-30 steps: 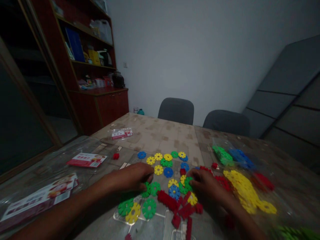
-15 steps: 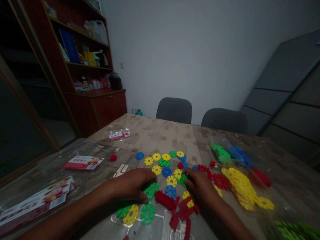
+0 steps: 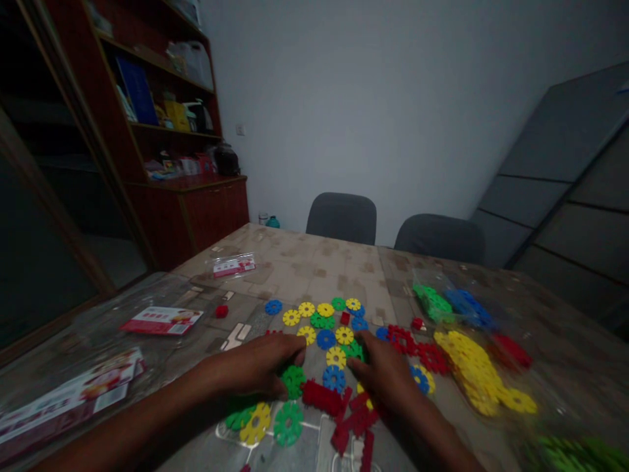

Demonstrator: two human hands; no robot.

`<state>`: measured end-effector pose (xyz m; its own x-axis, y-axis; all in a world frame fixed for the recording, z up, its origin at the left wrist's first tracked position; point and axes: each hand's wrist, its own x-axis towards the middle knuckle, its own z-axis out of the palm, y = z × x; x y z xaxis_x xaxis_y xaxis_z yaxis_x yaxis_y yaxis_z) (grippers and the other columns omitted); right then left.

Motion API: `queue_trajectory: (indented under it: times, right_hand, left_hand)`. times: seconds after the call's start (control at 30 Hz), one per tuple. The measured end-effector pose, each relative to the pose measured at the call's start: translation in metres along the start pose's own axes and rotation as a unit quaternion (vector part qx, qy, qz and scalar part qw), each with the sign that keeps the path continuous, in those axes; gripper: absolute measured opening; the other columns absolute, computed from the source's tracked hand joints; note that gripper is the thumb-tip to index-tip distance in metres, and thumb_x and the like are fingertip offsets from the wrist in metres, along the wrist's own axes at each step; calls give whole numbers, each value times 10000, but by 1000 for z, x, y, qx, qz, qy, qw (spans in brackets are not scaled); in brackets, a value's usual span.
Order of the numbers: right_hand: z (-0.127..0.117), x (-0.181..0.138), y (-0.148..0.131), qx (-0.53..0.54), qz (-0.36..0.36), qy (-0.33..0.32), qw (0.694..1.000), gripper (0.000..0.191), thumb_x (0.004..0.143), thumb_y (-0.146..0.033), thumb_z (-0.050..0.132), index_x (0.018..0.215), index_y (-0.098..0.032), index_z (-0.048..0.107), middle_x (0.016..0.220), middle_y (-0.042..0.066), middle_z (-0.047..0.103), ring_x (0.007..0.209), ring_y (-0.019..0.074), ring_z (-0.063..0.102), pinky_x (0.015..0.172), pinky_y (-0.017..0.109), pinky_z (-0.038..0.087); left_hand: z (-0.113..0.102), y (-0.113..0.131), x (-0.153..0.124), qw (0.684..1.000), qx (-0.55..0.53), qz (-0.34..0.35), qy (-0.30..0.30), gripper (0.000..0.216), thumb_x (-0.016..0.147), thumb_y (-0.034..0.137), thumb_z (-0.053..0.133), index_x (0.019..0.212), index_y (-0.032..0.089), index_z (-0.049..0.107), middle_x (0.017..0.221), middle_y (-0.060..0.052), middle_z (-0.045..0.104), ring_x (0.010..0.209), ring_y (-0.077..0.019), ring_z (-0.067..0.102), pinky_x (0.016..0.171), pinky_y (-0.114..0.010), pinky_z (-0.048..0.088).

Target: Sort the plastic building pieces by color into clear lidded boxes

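Notched plastic snowflake discs in several colours lie loosely in the middle of the table. Over the left side of them is my left hand (image 3: 263, 360), thumb and fingers apart, beside a green disc (image 3: 293, 381). A yellow disc (image 3: 255, 423) and another green disc lie below its wrist. My right hand (image 3: 386, 370) rests low on the other side, its thumb and forefinger apart at the edge of a green disc (image 3: 352, 352). Red connector blocks (image 3: 322, 396) lie between the hands. A small red cube (image 3: 345, 318) sits just beyond the right fingertips.
Clear bags hold yellow discs (image 3: 464, 367), green and blue pieces at the right. Plastic packaging with printed cards (image 3: 164, 319) lies at the left. Joined red pieces (image 3: 432, 357) lie right of my right hand. Two grey chairs (image 3: 341, 216) stand behind the table.
My right hand has shifted left. The green disc by it, a yellow disc and the small red cube have moved left too, uncovering a blue disc on the right. My left hand barely moved.
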<state>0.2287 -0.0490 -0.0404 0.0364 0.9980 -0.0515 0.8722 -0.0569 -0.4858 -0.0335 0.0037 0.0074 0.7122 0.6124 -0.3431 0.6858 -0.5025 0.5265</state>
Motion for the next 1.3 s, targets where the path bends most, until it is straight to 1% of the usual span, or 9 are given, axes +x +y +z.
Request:
queue_trajectory:
  times: [0.07, 0.2, 0.33, 0.47, 0.6, 0.77, 0.97, 1.1, 1.3]
  right_hand:
    - [1, 0, -2, 3, 2, 3, 1000, 458, 817, -281, 655, 1256, -152, 628, 1182, 181, 727, 1074, 352, 670, 830, 387, 449]
    - [2, 3, 0, 33, -7, 14, 999, 296, 767, -265, 687, 1047, -182, 638, 1052, 105, 730, 956, 281, 664, 767, 323, 433]
    - [2, 6, 5, 76, -23, 28, 996, 142, 836, -282, 589, 937, -189, 624, 942, 79, 716, 892, 251, 644, 759, 314, 437]
    - [1, 0, 0, 125, -56, 23, 990, 241, 941, -371, 467, 981, -196, 628, 928, 66, 727, 847, 228, 648, 765, 312, 475]
    - [6, -14, -15, 179, -111, -15, 977, 316, 992, -407, 413, 1111, -220, 639, 1119, 82, 728, 1049, 246, 648, 929, 347, 483]
    - [18, -27, -27, 241, -128, -51, 961, 421, 1019, -489, 393, 1279, -223, 590, 1319, 118, 654, 1228, 274, 579, 1077, 419, 410]
    - [14, -30, -40, 292, -125, -69, 946, 343, 1019, -499, 411, 1069, -228, 616, 1051, 57, 698, 988, 230, 634, 880, 349, 483]
    - [16, -29, -44, 293, -129, -50, 946, 242, 970, -424, 524, 1051, -218, 621, 1022, 43, 692, 953, 220, 621, 838, 316, 463]
    - [23, -26, -42, 288, -143, -38, 946, 247, 977, -432, 510, 1005, -225, 642, 973, 31, 702, 908, 217, 627, 804, 301, 463]
  left_hand:
    - [-1, 0, 0, 1000, -3, 9, -3, 379, 656, 110, 738, 905, 237, 482, 902, 48, 549, 889, -197, 556, 675, -251, 345]
    - [-7, 2, -3, 1000, -2, 18, 2, 299, 695, 98, 680, 880, 226, 484, 952, 29, 566, 947, -210, 565, 769, -273, 376]
    - [-10, 3, -4, 999, -2, 31, 16, 225, 728, 95, 609, 867, 218, 482, 971, 4, 585, 959, -221, 576, 801, -291, 398]
    - [-9, -3, -2, 997, -13, 64, 35, 138, 771, 156, 599, 822, 215, 484, 871, 8, 576, 853, -212, 573, 736, -290, 400]
    - [-3, -9, 3, 991, -47, 87, 89, 94, 789, 219, 616, 805, 211, 524, 791, 28, 555, 764, -187, 533, 685, -280, 363]
    - [5, -2, 11, 981, -120, 61, 140, 103, 728, 256, 624, 772, 201, 549, 700, 46, 495, 685, -163, 470, 629, -258, 330]
    - [13, 4, 16, 972, -146, 48, 178, 105, 742, 285, 590, 757, 196, 536, 717, 38, 499, 685, -163, 460, 622, -260, 334]
    - [19, 6, 17, 970, -147, 42, 188, 98, 715, 236, 605, 729, 197, 516, 688, 49, 484, 668, -156, 453, 616, -259, 322]
    - [22, 10, 17, 976, -121, 20, 180, 190, 698, 224, 688, 747, 201, 506, 685, 60, 496, 670, -151, 474, 603, -254, 318]
